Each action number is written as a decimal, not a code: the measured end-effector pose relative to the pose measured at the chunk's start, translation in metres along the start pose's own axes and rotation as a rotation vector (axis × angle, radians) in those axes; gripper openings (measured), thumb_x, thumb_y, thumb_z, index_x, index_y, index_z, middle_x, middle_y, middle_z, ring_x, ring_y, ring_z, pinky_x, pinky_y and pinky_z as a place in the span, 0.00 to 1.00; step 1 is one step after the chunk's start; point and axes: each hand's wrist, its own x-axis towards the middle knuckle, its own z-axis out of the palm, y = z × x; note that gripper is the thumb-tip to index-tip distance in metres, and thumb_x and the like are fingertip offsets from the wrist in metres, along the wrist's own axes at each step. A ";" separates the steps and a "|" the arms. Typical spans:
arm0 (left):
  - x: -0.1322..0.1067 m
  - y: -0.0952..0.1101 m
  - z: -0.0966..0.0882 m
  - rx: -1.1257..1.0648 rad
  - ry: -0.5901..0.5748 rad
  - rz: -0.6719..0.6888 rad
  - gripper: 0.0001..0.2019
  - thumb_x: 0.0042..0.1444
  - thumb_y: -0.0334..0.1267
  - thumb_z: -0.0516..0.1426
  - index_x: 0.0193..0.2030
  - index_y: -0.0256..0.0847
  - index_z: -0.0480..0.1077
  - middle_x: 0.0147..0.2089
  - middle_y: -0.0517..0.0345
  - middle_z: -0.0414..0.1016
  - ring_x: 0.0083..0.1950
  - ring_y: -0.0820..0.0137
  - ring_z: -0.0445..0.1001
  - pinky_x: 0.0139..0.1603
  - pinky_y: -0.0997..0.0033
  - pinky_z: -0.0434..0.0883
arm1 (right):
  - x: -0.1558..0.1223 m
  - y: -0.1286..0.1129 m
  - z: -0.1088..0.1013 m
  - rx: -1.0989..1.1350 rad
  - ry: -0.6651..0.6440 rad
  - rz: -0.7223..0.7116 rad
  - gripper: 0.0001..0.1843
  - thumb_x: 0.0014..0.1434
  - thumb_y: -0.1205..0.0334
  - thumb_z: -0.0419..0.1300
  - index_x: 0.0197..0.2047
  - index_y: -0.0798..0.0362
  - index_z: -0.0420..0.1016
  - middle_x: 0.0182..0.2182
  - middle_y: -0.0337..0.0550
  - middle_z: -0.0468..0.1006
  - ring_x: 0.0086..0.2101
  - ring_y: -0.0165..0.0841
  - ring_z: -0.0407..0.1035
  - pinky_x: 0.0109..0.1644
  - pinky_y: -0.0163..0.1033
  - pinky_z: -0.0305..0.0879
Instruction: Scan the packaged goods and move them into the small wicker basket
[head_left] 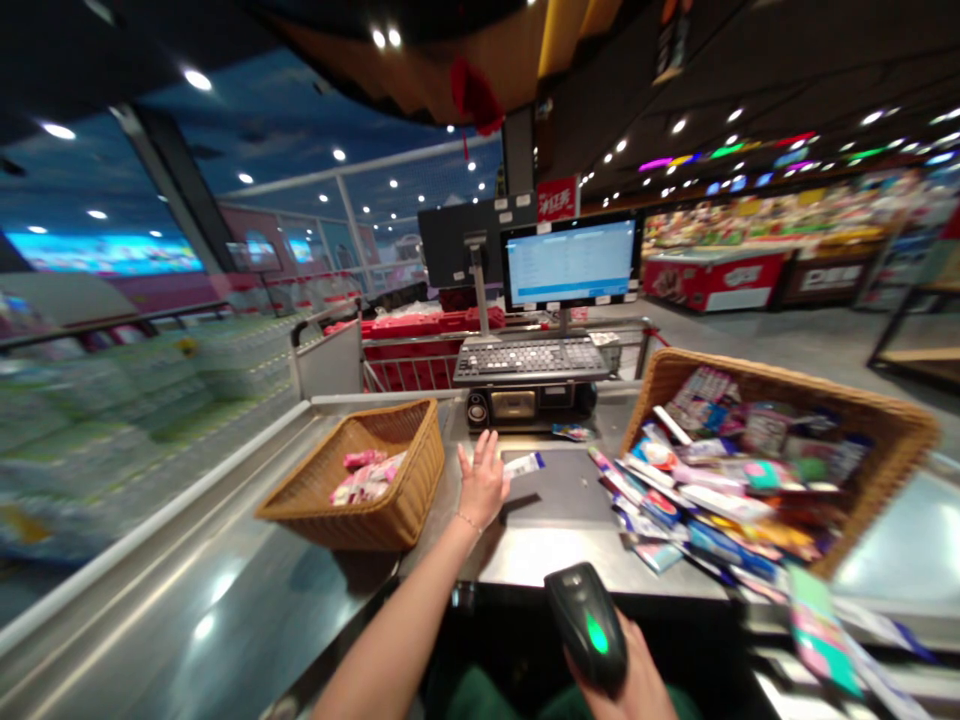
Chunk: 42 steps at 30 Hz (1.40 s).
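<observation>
My left hand point(484, 475) is over the metal counter with a slim white-and-purple packet point(525, 465) sticking out on its thumb side. The other fingers of that hand are raised and spread. In my right hand point(634, 665), low in view, is a black barcode scanner point(589, 625) with a green light glowing on top. To the left of my left hand stands a wicker basket point(424, 480) with a few pink packets point(367, 478) inside. A larger wicker basket point(892, 425) leans on the right, and many mixed packets point(720, 490) spill from it onto the counter.
A keyboard point(532, 358) and a lit monitor point(574, 262) stand beyond my left hand. Another small packet point(571, 432) lies under the keyboard stand. A pink-and-green pack point(821, 630) is at the near right. Metal rails and red baskets point(420, 340) are behind the counter.
</observation>
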 end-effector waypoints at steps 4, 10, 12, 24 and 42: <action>0.002 -0.001 -0.002 -0.010 0.009 -0.002 0.03 0.51 0.34 0.57 0.32 0.40 0.73 0.69 0.43 0.56 0.71 0.52 0.52 0.67 0.31 0.36 | 0.002 -0.002 -0.002 -0.013 -0.021 -0.028 0.24 0.56 0.51 0.53 0.55 0.48 0.68 0.50 0.51 0.77 0.52 0.49 0.71 0.56 0.57 0.65; 0.004 -0.002 -0.006 -0.015 0.011 -0.007 0.03 0.51 0.34 0.57 0.31 0.40 0.73 0.69 0.43 0.56 0.71 0.53 0.53 0.67 0.31 0.38 | 0.007 -0.010 -0.005 -0.018 -0.037 -0.077 0.25 0.56 0.53 0.53 0.57 0.48 0.65 0.55 0.51 0.74 0.56 0.49 0.67 0.62 0.63 0.56; 0.006 -0.003 -0.008 -0.018 0.012 -0.010 0.03 0.51 0.33 0.57 0.31 0.40 0.73 0.69 0.43 0.56 0.71 0.53 0.53 0.67 0.31 0.38 | 0.006 -0.011 -0.004 -0.020 -0.049 -0.088 0.24 0.58 0.53 0.51 0.58 0.48 0.64 0.55 0.52 0.73 0.57 0.50 0.65 0.62 0.66 0.53; 0.010 -0.014 -0.018 -0.006 0.019 -0.032 0.02 0.52 0.34 0.57 0.31 0.40 0.72 0.69 0.44 0.56 0.71 0.53 0.53 0.67 0.30 0.37 | 0.006 -0.013 0.004 0.013 -0.035 -0.087 0.26 0.57 0.53 0.52 0.59 0.50 0.63 0.56 0.53 0.72 0.58 0.48 0.64 0.66 0.64 0.44; 0.016 -0.032 -0.041 0.055 0.083 -0.063 0.03 0.52 0.36 0.58 0.31 0.41 0.72 0.69 0.45 0.57 0.70 0.52 0.54 0.68 0.32 0.32 | 0.016 -0.040 -0.005 0.049 -0.083 -0.111 0.22 0.57 0.52 0.55 0.53 0.51 0.71 0.55 0.53 0.74 0.56 0.48 0.67 0.65 0.60 0.51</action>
